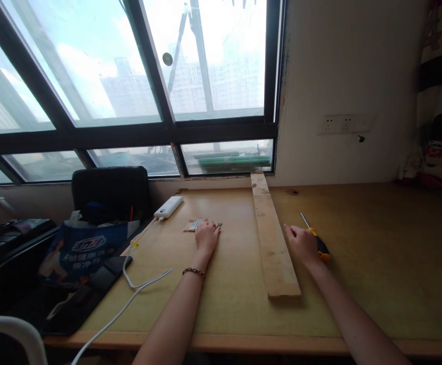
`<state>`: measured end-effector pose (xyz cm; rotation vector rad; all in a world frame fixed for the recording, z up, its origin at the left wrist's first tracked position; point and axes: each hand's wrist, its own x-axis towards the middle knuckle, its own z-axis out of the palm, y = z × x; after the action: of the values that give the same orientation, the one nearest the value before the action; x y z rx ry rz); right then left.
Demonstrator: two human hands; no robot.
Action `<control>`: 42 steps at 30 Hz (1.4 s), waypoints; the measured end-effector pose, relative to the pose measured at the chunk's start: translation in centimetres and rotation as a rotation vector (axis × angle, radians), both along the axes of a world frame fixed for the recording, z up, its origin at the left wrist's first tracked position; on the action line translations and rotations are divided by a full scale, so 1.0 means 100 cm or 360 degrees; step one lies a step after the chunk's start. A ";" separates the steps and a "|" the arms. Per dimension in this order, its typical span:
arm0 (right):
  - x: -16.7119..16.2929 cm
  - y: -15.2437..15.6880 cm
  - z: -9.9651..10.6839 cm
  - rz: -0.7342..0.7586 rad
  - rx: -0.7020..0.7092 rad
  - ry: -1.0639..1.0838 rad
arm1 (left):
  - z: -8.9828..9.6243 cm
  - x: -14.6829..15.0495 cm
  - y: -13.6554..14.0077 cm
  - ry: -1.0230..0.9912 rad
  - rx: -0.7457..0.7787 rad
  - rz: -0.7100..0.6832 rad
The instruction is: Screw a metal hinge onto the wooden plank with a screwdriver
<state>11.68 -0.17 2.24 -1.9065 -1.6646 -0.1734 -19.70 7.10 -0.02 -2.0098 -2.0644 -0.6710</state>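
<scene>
My left hand [206,237] rests low over the table, fingers bent together beside a small flat packet [192,225] with a printed label. Small dark, greenish bits [217,225] show at its fingertips, too small to name. On the other side of a long wooden board [272,238], my right hand [302,243] is closed, thumb and forefinger pointing at the board's right edge. Whatever those fingers may hold is hidden. Just right of this hand lies a screwdriver [320,248] with a yellow and black handle, its shaft pointing away from me.
A white power bank [169,207] with a white cable [129,299] lies at the table's left edge. Left of the table are a black chair [110,187] and a blue bag [87,248]. Wall sockets [344,123] sit above the table [388,274], right of the window.
</scene>
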 end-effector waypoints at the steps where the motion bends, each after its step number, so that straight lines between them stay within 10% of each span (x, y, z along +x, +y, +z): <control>1: 0.004 0.001 0.000 -0.0096 -0.0024 -0.0052 | 0.000 0.000 0.000 0.0013 0.0000 -0.0019; 9: 0.043 0.005 0.000 -0.0601 -0.0393 -0.0130 | -0.004 0.000 0.003 0.0044 0.0014 -0.0092; 23: 0.071 0.012 -0.003 -0.0719 -0.0699 0.0107 | -0.005 0.004 0.004 0.0099 -0.0020 -0.0016; 31: 0.078 0.012 -0.008 -0.0761 -0.0493 0.0076 | 0.003 0.023 0.000 -0.0845 -0.0056 -0.0137; 37: 0.040 0.009 0.007 0.0016 0.0316 0.0488 | 0.018 0.062 -0.026 -0.1897 -0.0271 -0.0504; 42: -0.026 -0.008 0.016 0.0883 -0.0079 0.1498 | 0.025 0.101 -0.059 -0.2040 -0.0468 -0.0828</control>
<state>9.09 -0.95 3.82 -1.1527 -1.4118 0.8545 -9.57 1.21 2.50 -2.6590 -2.1422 -2.3661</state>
